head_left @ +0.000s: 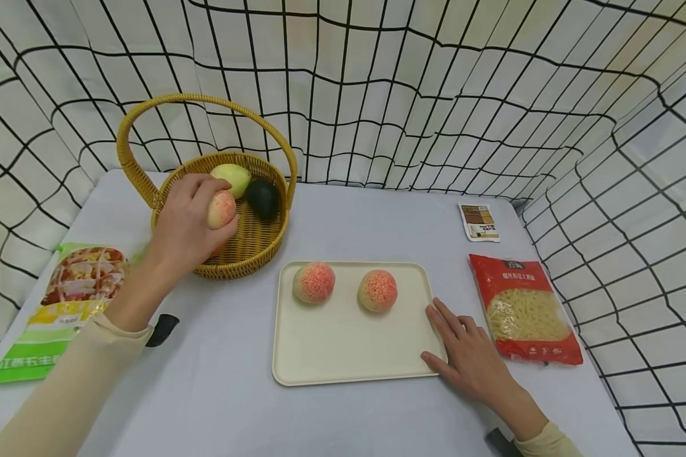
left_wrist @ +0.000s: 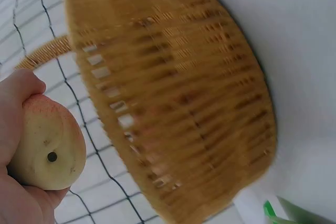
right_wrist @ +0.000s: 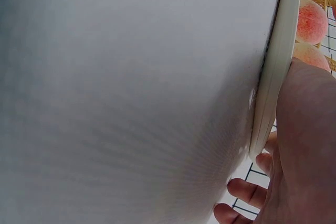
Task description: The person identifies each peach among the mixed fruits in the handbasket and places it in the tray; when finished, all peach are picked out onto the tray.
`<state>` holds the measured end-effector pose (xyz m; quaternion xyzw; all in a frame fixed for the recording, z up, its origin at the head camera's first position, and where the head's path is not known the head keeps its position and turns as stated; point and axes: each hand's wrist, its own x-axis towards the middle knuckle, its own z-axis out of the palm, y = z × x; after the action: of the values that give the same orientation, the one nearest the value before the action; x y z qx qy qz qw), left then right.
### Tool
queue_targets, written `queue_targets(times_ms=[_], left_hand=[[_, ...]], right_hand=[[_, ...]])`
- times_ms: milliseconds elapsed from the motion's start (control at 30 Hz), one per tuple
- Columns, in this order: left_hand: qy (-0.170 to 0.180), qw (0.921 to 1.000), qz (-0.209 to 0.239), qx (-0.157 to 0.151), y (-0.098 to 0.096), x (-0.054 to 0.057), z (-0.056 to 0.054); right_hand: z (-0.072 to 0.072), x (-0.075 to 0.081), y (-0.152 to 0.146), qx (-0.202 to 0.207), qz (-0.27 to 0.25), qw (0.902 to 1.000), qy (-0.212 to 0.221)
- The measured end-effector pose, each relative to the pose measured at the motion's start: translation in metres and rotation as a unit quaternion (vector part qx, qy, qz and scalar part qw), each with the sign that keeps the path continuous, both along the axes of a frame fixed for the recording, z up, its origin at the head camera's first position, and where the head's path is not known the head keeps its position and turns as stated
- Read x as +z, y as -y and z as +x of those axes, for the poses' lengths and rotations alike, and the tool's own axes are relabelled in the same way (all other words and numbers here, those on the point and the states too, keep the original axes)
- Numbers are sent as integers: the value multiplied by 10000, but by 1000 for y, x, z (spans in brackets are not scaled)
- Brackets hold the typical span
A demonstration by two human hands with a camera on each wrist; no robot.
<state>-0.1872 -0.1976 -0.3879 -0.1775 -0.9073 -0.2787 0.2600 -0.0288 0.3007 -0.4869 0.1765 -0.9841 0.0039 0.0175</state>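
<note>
My left hand (head_left: 185, 219) grips a peach (head_left: 221, 209) over the left part of a wicker basket (head_left: 257, 257). In the left wrist view the peach (left_wrist: 50, 145) shows its pale end with a small dark hole, beside the basket's woven side (left_wrist: 178, 93). A yellow-green fruit (head_left: 232, 178) and a dark green avocado (head_left: 262, 199) lie in the basket; the hand hides part of its inside. My right hand (head_left: 471, 355) rests with spread fingers at the right edge of a cream tray (head_left: 354, 355). Two peaches, a left one (head_left: 314, 282) and a right one (head_left: 378, 291), sit on the tray.
A green food bag (head_left: 51, 324) lies at the left, partly behind my left forearm. At the right are a red pasta bag (head_left: 526, 311) and a small sachet (head_left: 479, 222). Black netting (head_left: 349, 82) over white cloth surrounds the table (head_left: 223, 393). The basket's tall handle (head_left: 206, 98) arches up.
</note>
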Motion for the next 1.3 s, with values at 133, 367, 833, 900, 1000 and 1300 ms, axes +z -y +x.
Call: queue_targets(times_ms=[133,367,833,900,1000,1300], left_hand=[[-140,9997,-69,-189,-11,4,10],[-285,9983,-192,-473,-24,7,20],[-567,9945,-347,-813,-41,3,39],[-529,9941,-343,-883,-45,2,43],[-476,9940,-374,-916,-50,2,49],[-361,9925,-316,-1127,-65,0,66]], right_hand=[[0,0,0,1,0,10000,-4],[0,-1,1,-28,-12,10000,30],[0,0,0,22,-15,10000,-45],[0,0,1,29,-15,10000,-53],[0,0,1,33,-21,10000,-57],[0,-2,0,-7,-23,10000,22]])
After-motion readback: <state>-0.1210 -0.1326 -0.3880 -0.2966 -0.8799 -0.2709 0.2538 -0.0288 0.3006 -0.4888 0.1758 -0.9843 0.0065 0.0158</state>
